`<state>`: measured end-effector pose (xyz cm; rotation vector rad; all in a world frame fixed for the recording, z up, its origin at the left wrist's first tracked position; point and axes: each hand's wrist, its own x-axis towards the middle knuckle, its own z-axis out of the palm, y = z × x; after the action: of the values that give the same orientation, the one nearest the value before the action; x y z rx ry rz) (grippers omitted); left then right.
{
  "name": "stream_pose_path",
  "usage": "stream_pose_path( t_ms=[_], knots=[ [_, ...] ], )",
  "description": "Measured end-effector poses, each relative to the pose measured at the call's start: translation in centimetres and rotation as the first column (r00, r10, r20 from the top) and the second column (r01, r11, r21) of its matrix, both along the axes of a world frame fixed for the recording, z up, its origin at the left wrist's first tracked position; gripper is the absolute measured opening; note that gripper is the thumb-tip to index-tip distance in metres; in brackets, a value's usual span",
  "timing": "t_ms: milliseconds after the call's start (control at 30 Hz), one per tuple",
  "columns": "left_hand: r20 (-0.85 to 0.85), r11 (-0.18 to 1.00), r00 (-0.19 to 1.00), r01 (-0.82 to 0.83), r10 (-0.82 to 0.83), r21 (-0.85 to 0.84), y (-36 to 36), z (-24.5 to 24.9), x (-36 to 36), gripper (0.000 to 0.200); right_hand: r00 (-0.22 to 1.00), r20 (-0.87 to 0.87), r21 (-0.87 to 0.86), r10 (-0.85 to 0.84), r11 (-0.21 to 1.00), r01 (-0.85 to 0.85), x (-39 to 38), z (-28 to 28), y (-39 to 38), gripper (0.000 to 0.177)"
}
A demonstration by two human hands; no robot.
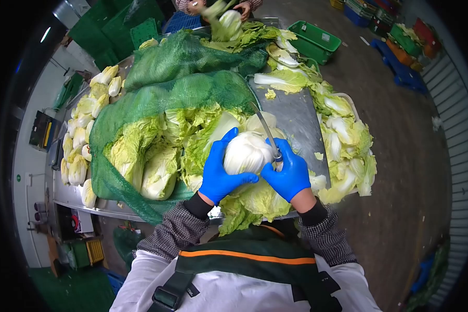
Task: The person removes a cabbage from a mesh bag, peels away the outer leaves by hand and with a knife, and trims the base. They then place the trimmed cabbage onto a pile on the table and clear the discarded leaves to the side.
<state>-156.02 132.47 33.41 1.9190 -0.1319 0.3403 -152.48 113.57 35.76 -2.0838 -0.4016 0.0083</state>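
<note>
A napa cabbage (pixel 248 153) with its pale base turned up sits between my two blue-gloved hands, above the table's near edge. My left hand (pixel 219 174) grips its left side, thumb across the front. In my right hand (pixel 289 174) is a knife (pixel 265 127), its slim curved blade pointing up and away, while the fingers rest by the cabbage's right side. Loose green leaves (pixel 257 203) hang below the cabbage. Just left, whole napa cabbages (pixel 160 174) fill the mouth of a green mesh sack (pixel 192 91).
Trimmed cabbages (pixel 80 125) line the table's left side. Cut-off leaves (pixel 348 161) pile along the right side of the metal table (pixel 288 112). Across the table, another person's hands (pixel 243 9) handle a cabbage. A green crate (pixel 314 41) stands at the far right corner.
</note>
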Motion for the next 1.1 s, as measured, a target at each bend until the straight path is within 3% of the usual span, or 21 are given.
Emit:
stream_pose_path(
  t_ms=[100, 200, 300, 367, 567, 700, 800, 900, 1000, 1067, 1100],
  knots=[
    [-0.057, 0.994, 0.998, 0.014, -0.02, -0.11, -0.1, -0.2, 0.0, 0.108, 1.0, 0.001, 0.019, 0.003, 1.0, -0.003, 0.2, -0.8, 0.0, 0.044],
    [-0.103, 0.961, 0.992, 0.041, -0.071, -0.274, -0.2, -0.1, 0.0, 0.104, 0.931, -0.366, 0.175, 0.0, 0.982, 0.069, 1.6, -2.3, -0.9, 0.039],
    [-0.124, 0.931, 0.988, 0.038, -0.088, -0.364, -0.4, 0.5, 0.1, 0.098, 0.977, -0.201, 0.292, 0.075, 0.956, -0.014, 0.6, -0.9, -1.4, 0.039],
    [-0.178, 0.872, 0.982, -0.038, -0.057, -0.489, -0.4, 0.2, 0.6, 0.095, 0.988, -0.14, 0.217, 0.063, 0.976, -0.031, 0.2, -1.4, -1.6, 0.048],
    [-0.222, 0.85, 0.972, -0.184, 0.082, -0.493, -1.7, -0.3, 1.0, 0.088, 1.0, 0.001, -0.106, -0.001, 0.994, 0.001, -0.6, -0.8, 0.7, 0.066],
    [-0.217, 0.876, 0.969, -0.205, 0.119, -0.437, -2.3, -0.4, 1.0, 0.089, 0.991, -0.127, -0.148, -0.045, 0.989, 0.026, -0.3, -0.9, 1.1, 0.062],
    [-0.151, 0.929, 0.978, -0.188, 0.146, -0.317, -1.9, -1.6, 1.2, 0.09, 0.985, -0.14, -0.219, -0.101, 0.973, 0.069, -0.3, -1.0, 1.2, 0.056],
    [-0.086, 0.983, 0.985, -0.16, 0.152, -0.089, -0.5, -1.9, 0.9, 0.09, 0.966, -0.132, -0.21, -0.223, 0.959, 0.193, 2.1, -1.6, -1.3, 0.053],
    [-0.236, 0.904, 0.965, -0.203, 0.119, -0.377, 0.1, -2.3, 0.7, 0.091, 0.981, -0.194, -0.063, -0.018, 0.998, 0.006, 2.7, -1.5, -2.4, 0.059],
    [-0.221, 0.909, 0.966, -0.212, 0.137, -0.36, -0.5, -2.1, 0.7, 0.091, 0.977, -0.195, -0.037, 0.088, 0.995, -0.097, 1.9, -1.9, -1.4, 0.073],
    [-0.211, 0.912, 0.967, -0.211, 0.143, -0.351, -0.7, -2.0, 0.8, 0.09, 0.968, -0.233, -0.136, 0.091, 0.983, -0.125, 1.2, -1.3, -0.5, 0.077]
  ],
)
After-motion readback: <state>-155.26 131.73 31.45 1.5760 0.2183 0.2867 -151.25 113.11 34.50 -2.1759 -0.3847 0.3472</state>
